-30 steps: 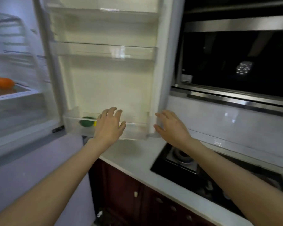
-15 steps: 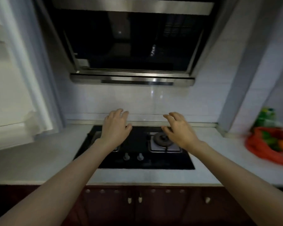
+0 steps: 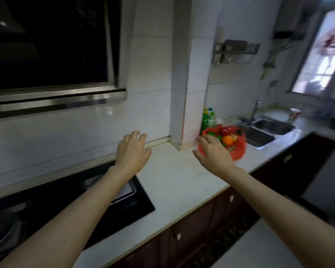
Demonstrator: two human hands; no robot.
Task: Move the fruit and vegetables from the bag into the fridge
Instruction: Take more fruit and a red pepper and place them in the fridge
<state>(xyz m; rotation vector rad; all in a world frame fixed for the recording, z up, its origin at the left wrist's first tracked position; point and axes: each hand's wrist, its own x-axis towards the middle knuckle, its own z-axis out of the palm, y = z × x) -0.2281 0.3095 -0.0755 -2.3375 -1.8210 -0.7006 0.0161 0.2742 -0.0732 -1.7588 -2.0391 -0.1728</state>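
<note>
A red plastic bag lies open on the white counter, against the tiled pillar. Inside it show an orange, a red pepper and some green produce. My right hand hovers just left of the bag, fingers spread, holding nothing. Further left, my left hand is held over the counter near the wall, also empty with fingers apart. The fridge is out of view.
A black gas hob fills the counter's left end under a steel range hood. Green bottles stand behind the bag. A steel double sink with a tap lies to the right. Dark cabinet doors run below.
The view has swung right, from the open fridge door, past the hob, to the counter with the red bag. Both hands stayed open and now reach toward the bag.
</note>
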